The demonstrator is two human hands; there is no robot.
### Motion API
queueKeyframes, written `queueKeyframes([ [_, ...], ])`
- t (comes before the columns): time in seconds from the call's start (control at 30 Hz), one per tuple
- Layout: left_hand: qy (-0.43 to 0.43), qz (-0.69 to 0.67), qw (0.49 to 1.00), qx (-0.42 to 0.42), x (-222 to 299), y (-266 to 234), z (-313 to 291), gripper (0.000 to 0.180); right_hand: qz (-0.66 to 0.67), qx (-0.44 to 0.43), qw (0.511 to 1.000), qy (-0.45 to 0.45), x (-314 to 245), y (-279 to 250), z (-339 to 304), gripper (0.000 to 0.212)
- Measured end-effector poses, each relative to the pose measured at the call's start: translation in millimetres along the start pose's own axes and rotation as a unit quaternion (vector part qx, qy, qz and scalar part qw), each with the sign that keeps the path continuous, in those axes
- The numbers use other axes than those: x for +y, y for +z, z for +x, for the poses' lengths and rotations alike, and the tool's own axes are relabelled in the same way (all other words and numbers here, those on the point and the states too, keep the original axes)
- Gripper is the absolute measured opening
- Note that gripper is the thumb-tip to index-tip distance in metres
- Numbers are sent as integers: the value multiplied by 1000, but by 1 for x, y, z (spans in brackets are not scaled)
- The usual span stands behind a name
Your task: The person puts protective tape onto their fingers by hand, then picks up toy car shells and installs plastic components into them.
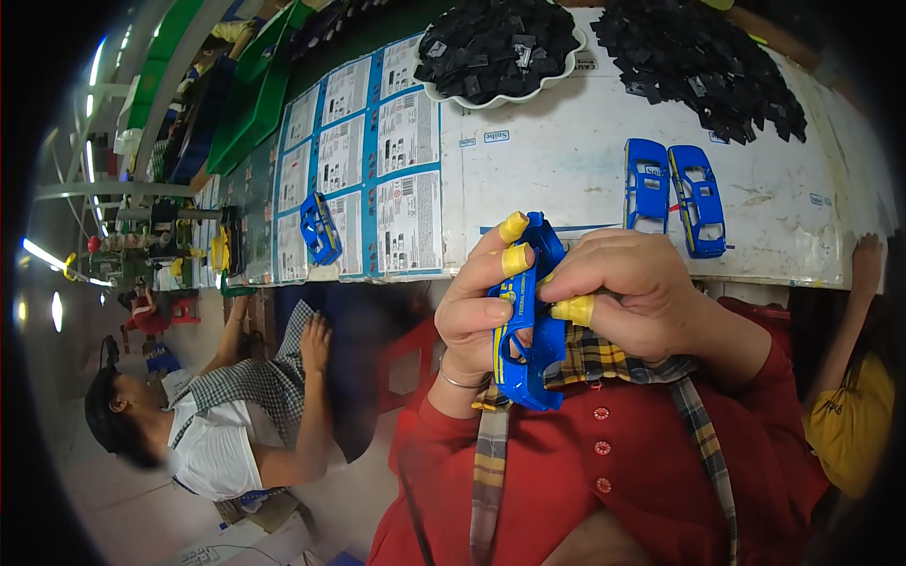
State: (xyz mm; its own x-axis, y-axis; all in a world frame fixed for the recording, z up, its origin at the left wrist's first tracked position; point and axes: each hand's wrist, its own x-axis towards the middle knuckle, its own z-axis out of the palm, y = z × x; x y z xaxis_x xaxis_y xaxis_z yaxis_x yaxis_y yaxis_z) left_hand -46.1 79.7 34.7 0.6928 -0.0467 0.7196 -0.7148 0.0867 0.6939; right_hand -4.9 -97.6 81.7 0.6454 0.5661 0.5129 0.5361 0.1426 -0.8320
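A blue toy car body (528,377) with yellow side markings is tilted on its side in my left hand (469,321), held just off the table's near edge. Yellow tape wraps several of my fingertips. My right hand (632,288) is closed, its thumb and fingers pinched at the inner side of the shell; whatever they pinch is hidden. Two more blue car bodies, one (647,186) beside the other (697,201), lie on the table past my right hand. Another blue car body (320,229) rests at the left on printed sheets.
A white scalloped bowl (514,98) heaped with small black flat pieces stands at the back. More black pieces (703,66) are piled to its right. Printed sheets (408,222) cover the table's left part. A green crate (247,113) is farther left. A person (222,424) sits left, another (854,415) right.
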Motion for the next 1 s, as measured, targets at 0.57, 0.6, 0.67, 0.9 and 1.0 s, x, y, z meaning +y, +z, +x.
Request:
queueKeyframes([
  [0.57,6,-39,999,32,-12,-5,-12,36,-105,-113,987,-53,-4,3,11,21],
  [0.6,7,-38,999,32,-11,-6,-11,36,-108,-114,986,-60,-3,3,11,21],
  [0.67,-7,-44,998,33,-8,-6,-10,37,-114,-113,985,-69,-5,4,12,21],
  [0.9,-20,-46,998,38,-11,-7,-17,39,-166,-130,973,-92,-9,3,12,19],
  [1.0,-90,-78,992,46,-5,-7,-15,40,-199,-150,965,-88,-11,-1,12,18],
])
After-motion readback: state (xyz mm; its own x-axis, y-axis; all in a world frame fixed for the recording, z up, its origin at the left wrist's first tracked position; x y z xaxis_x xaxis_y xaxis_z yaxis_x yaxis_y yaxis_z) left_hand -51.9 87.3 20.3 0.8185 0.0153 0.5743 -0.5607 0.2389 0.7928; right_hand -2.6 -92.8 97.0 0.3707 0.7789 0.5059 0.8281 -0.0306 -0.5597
